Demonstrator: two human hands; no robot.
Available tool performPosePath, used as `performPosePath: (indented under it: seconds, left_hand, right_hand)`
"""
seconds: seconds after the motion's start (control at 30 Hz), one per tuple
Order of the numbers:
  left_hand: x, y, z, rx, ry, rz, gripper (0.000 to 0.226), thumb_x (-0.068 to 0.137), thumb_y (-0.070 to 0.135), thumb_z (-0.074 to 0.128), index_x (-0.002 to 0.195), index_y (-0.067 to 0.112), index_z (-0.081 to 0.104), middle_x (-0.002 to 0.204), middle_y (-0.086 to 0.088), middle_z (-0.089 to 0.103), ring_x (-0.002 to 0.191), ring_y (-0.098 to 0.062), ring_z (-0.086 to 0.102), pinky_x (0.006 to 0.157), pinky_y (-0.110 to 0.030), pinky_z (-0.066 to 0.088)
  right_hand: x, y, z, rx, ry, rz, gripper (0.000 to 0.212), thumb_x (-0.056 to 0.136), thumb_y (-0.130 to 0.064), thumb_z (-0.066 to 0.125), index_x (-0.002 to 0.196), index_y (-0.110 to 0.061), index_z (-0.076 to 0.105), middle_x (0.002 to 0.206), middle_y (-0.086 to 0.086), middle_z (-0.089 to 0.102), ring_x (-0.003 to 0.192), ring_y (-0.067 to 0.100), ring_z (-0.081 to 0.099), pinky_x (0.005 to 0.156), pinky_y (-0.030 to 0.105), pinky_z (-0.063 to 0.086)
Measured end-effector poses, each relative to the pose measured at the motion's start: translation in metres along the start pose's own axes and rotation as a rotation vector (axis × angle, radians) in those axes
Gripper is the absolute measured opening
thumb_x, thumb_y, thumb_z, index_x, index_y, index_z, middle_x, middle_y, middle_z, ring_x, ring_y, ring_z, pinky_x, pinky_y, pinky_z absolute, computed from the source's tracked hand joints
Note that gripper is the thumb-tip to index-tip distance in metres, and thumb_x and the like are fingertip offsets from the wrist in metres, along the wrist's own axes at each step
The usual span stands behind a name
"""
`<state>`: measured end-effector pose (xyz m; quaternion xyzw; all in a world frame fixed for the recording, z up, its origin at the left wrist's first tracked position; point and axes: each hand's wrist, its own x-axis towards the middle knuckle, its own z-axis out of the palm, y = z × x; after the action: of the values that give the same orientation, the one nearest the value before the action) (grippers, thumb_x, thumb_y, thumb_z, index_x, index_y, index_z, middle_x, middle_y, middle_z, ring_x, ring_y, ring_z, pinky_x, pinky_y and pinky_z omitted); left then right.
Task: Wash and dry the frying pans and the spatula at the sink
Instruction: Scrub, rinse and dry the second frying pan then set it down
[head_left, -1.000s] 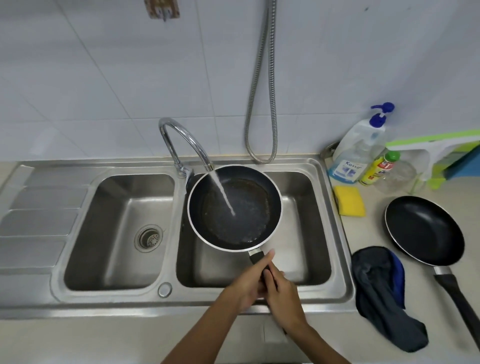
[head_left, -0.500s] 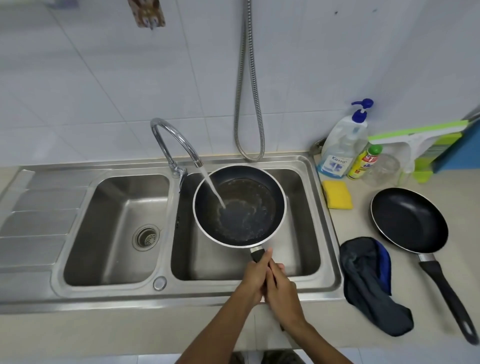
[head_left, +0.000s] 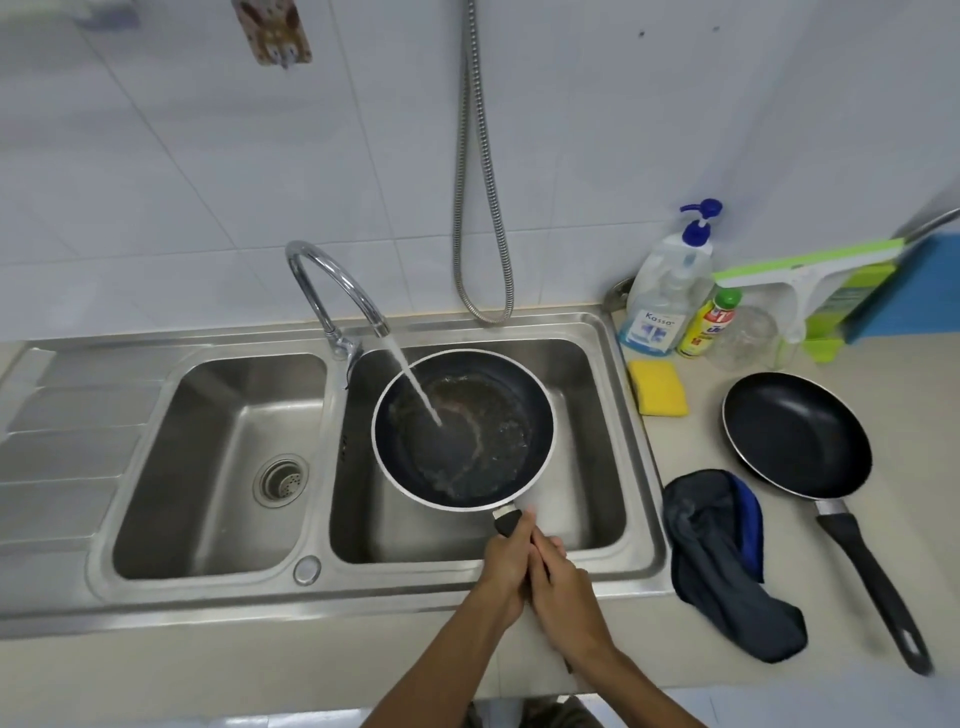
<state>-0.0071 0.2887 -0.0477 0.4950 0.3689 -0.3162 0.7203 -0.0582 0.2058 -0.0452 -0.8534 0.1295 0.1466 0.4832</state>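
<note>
A: What is held, and where?

B: The frying pan (head_left: 483, 452) is held roughly level just below and to the right of the faucet (head_left: 332, 280), over the basin (head_left: 592, 467) on the faucet's right. Its handle (head_left: 506, 522) is gripped by both hands. The left hand (head_left: 506, 564) is wrapped round it nearer the pan. The right hand (head_left: 566, 592) is closed round it just behind, and the two are touching.

A: What could go wrong from here?

B: The stream (head_left: 415, 389) from the faucet is taken on the pan's floor, where brownish residue and water are pooled. If the pan is tipped toward the handle, greasy water could be spilled over the wrists. If it is filled further, weight would be added far from the grip. A wet handle could then be twisted out of the fingers, and the pan dropped into the basin.

A: And splashing?

B: Spray could be thrown wider if the pan is raised closer to the faucet. The cloth (head_left: 722, 561) and the second pan (head_left: 795, 434), lying well to the faucet's right, could be wetted, and drying would be hampered. The sponge (head_left: 658, 388), also right of the faucet, is untouched, so scrubbing is judged not yet begun.
</note>
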Motion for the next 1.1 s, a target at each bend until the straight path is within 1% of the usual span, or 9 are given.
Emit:
performPosePath:
  seconds: [0.07,0.13,0.23,0.47,0.7,0.83,0.93,1.0,1.1]
  left_hand:
    - [0.001,0.003,0.01,0.026,-0.043,-0.036,0.052,0.094,0.051,0.066,0.094,-0.001,0.07,0.084,-0.012,0.076,0.07,-0.021,0.073,0.056,-0.026,0.056]
    - [0.004,0.007,0.016,0.005,-0.086,-0.035,0.049,0.093,0.05,0.068,0.088,0.001,0.069,0.083,-0.013,0.075,0.073,-0.024,0.073,0.064,-0.029,0.057]
    - [0.008,0.014,0.01,-0.039,-0.077,-0.015,0.043,0.095,0.042,0.069,0.079,0.002,0.066,0.079,-0.015,0.073,0.071,-0.026,0.072,0.07,-0.033,0.058]
    - [0.008,0.017,-0.019,-0.033,0.058,-0.022,0.046,0.095,0.046,0.068,0.089,0.001,0.068,0.081,-0.013,0.076,0.071,-0.024,0.073,0.065,-0.031,0.058]
    - [0.008,0.005,-0.019,-0.024,0.067,-0.038,0.045,0.095,0.044,0.068,0.082,0.0,0.07,0.083,-0.016,0.077,0.077,-0.027,0.075,0.076,-0.035,0.06]
    - [0.008,0.008,-0.003,-0.046,0.012,-0.098,0.047,0.094,0.047,0.069,0.081,0.002,0.068,0.075,-0.012,0.074,0.066,-0.023,0.072,0.061,-0.029,0.058]
    - [0.008,0.014,0.013,-0.1,-0.067,-0.185,0.05,0.091,0.056,0.068,0.077,0.008,0.066,0.069,-0.004,0.07,0.06,-0.017,0.068,0.055,-0.025,0.054]
    - [0.007,0.017,0.023,-0.121,-0.123,-0.23,0.055,0.089,0.061,0.065,0.069,0.011,0.063,0.065,-0.002,0.066,0.057,-0.015,0.064,0.058,-0.025,0.053]
    - [0.008,0.017,0.033,-0.147,-0.208,-0.316,0.057,0.087,0.061,0.068,0.058,0.013,0.057,0.059,-0.002,0.058,0.052,-0.016,0.059,0.059,-0.025,0.051]
  right_hand:
    - [0.003,-0.002,-0.01,-0.018,0.016,0.019,0.042,0.109,-0.034,0.035,0.147,-0.051,0.04,0.111,-0.005,0.067,0.09,0.007,0.067,0.075,0.019,0.054]
    - [0.005,-0.005,-0.016,-0.025,0.027,0.016,0.043,0.109,-0.031,0.034,0.149,-0.047,0.039,0.11,-0.007,0.064,0.087,0.005,0.066,0.07,0.012,0.051]
    - [0.011,-0.014,-0.011,-0.017,0.028,0.005,0.043,0.109,-0.032,0.033,0.148,-0.051,0.038,0.113,-0.009,0.062,0.092,0.006,0.067,0.078,0.02,0.056]
    - [0.014,-0.016,0.022,-0.02,-0.057,-0.001,0.037,0.108,-0.038,0.034,0.141,-0.052,0.047,0.11,-0.013,0.065,0.093,0.007,0.068,0.085,0.029,0.059]
    - [0.004,-0.013,0.017,-0.043,-0.065,0.052,0.039,0.109,-0.036,0.034,0.144,-0.049,0.046,0.117,-0.011,0.065,0.098,0.004,0.066,0.087,0.02,0.053]
    - [0.007,-0.015,0.003,-0.095,-0.038,0.063,0.042,0.109,-0.039,0.031,0.147,-0.054,0.038,0.115,-0.007,0.067,0.095,0.011,0.067,0.086,0.029,0.055]
    - [0.011,-0.015,-0.013,-0.209,-0.002,0.083,0.042,0.107,-0.047,0.021,0.146,-0.06,0.028,0.095,-0.003,0.068,0.081,0.016,0.067,0.077,0.036,0.056]
    - [0.009,-0.019,-0.024,-0.215,0.033,0.122,0.039,0.106,-0.051,0.018,0.138,-0.059,0.039,0.08,-0.007,0.065,0.07,0.009,0.062,0.067,0.033,0.051]
    - [0.003,-0.024,-0.041,-0.427,0.035,0.063,0.044,0.107,-0.043,0.023,0.15,-0.049,0.02,0.096,0.0,0.068,0.08,0.019,0.064,0.072,0.037,0.051]
